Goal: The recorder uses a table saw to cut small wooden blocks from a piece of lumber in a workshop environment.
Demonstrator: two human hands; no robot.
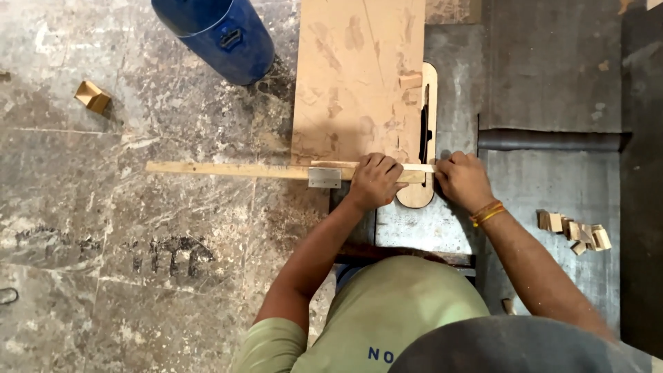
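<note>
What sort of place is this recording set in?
Probably a small woodworking shop: a table saw's slotted insert, a long wooden strip pressed by the left hand, and small cut wood blocks piled nearby.

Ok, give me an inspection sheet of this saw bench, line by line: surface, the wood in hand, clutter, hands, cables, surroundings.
Surface: grey metal saw table, dusty, with a wooden insert plate holding a dark slot.
Job's things: long wooden strip lying crosswise, one end on the table, the rest over the floor; a thinner strip along it; flat wooden board behind.
Clutter: pile of small wood offcuts at the table's right; one block on the board.
Grippers: left hand pressing the strips down; right hand pinching the thinner strip's end.
Cables: nothing seen.
Surroundings: mottled stone floor, blue barrel, small hollow wooden piece.
</note>
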